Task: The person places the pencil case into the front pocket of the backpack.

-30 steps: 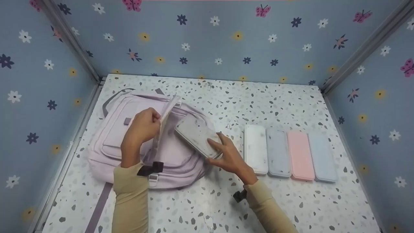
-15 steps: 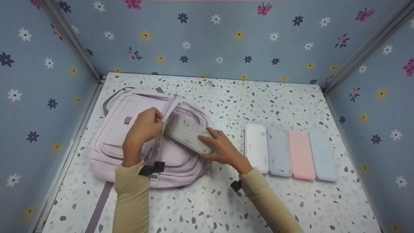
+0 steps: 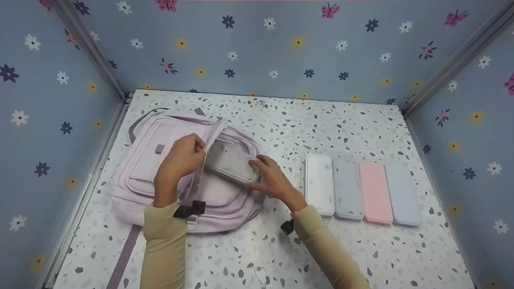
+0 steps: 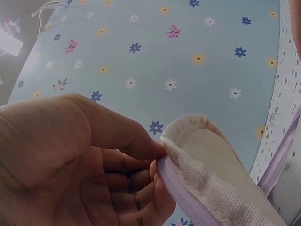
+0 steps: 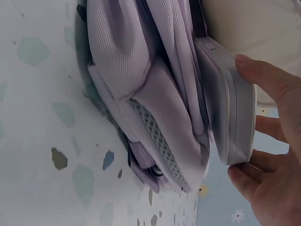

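I can see a flat grey case, rounded at its corners and dotted with dark specks, slanting partway into the parted mouth of a lilac backpack. It lies between the two hands: I have the right hand gripping its outer end between thumb and fingers, and the left hand pinching the edge of the backpack's raised flap.

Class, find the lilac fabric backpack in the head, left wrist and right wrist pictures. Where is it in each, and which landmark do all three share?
Head: the lilac fabric backpack lies left of centre.
Left wrist: mostly its cream-lined flap shows, at lower right.
Right wrist: its lilac side runs from the top edge down through the middle.
Shared landmark: the white speckled tabletop.
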